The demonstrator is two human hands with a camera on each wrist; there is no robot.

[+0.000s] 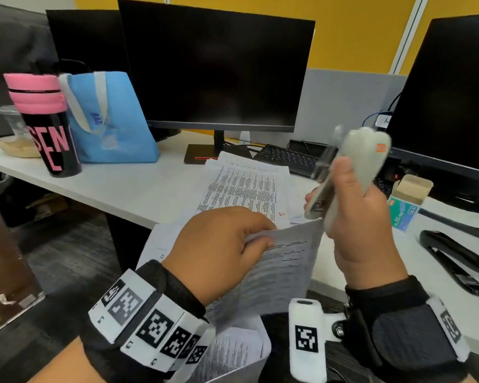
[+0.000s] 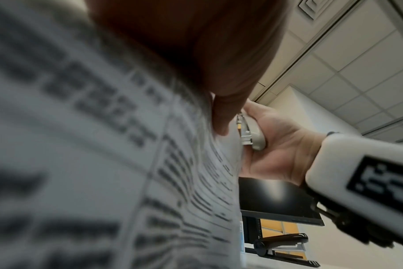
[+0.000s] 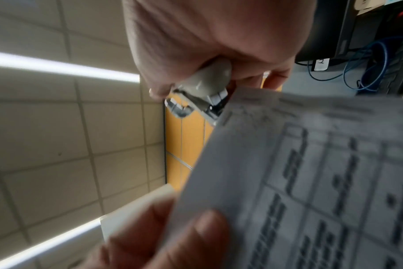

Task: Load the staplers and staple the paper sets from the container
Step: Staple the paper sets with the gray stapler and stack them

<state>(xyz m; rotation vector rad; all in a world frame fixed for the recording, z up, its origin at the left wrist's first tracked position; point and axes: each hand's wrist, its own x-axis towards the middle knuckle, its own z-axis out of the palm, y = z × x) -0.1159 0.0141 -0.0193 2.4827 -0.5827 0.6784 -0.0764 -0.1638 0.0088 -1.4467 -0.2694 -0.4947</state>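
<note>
Smooth white desk (image 1: pixel 127 186), yellow wall panels behind. Left hand (image 1: pixel 221 244) pinches printed paper set (image 1: pixel 285 261); right hand (image 1: pixel 357 217) grips rounded grey plastic stapler (image 1: pixel 362 158).

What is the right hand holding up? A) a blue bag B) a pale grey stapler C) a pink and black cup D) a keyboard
B: the right hand is wrapped around the pale grey stapler, raised just above the corner of the paper set that the left hand holds.
</note>
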